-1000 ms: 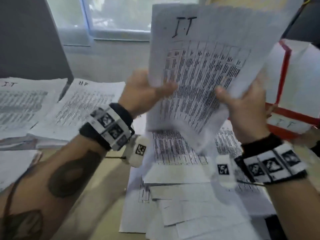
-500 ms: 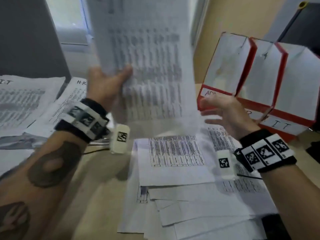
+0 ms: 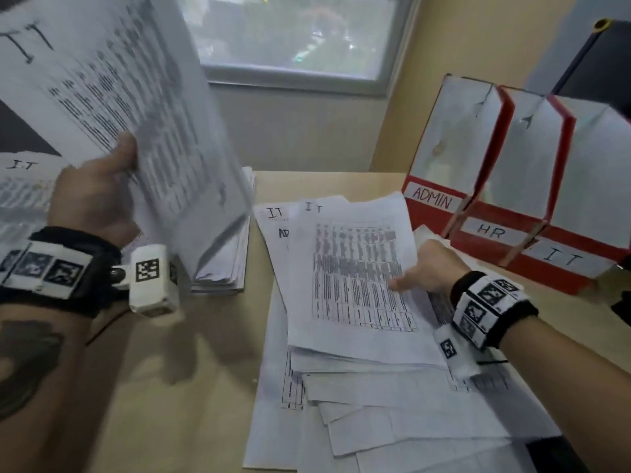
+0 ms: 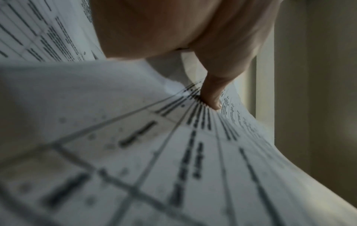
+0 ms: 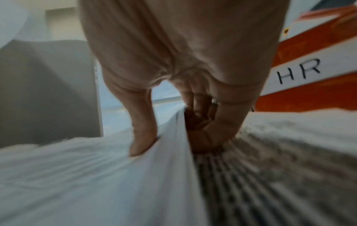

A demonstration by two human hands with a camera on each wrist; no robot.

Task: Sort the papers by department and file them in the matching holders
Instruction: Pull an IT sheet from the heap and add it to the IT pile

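Upper left of the frame, the left hand (image 3: 92,196) pinches a raised IT sheet (image 3: 112,83); lower right, the right hand (image 3: 426,268) pinches the top IT page (image 3: 355,268) of a loose pile (image 3: 392,404); holders (image 3: 512,186) stand upper right; a hasty lift could drag neighbouring pages and mix departments.

Dim, cool daylight comes from the window (image 3: 293,35) behind the bench (image 3: 191,370), which carries soft shadows under the raised sheet (image 3: 112,80). That sheet is motion-blurred in the head view, whose edges bow outward. Both wrist views are soft, with near print smeared out of focus.
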